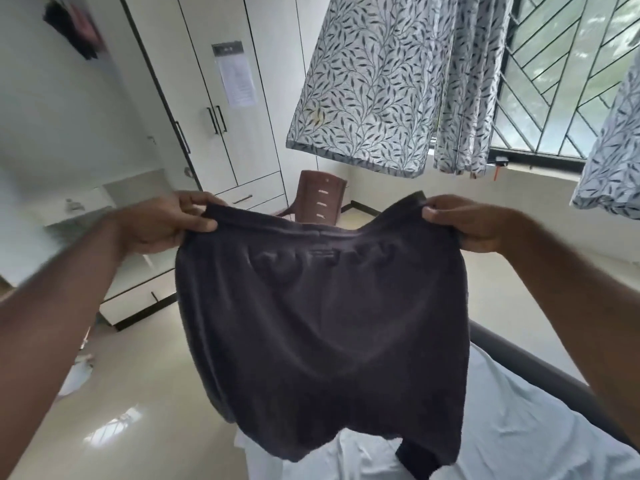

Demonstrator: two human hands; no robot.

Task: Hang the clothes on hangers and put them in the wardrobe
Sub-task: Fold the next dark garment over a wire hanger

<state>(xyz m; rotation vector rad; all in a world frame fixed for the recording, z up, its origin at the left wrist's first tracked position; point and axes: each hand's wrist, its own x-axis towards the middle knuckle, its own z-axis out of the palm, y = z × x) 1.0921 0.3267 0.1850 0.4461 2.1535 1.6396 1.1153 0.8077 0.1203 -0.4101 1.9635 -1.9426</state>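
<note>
I hold a dark grey garment [325,327] spread out in the air in front of me, above the bed. My left hand [169,221] grips its top edge at the left corner, thumb over the cloth. At the right corner of the same edge my right hand [464,223] grips it. The cloth hangs down from both hands and hides part of the bed. A white wardrobe [221,109] with black handles stands at the back left, its doors closed. Another dark garment [415,459] lies on the bed below. No hanger is in view.
A bed with a pale sheet [502,427] and a dark frame fills the lower right. A brown plastic chair [320,199] stands beyond the garment near the wardrobe. Patterned curtains [374,84] hang before a barred window at the right. A white desk unit [86,209] stands at the left.
</note>
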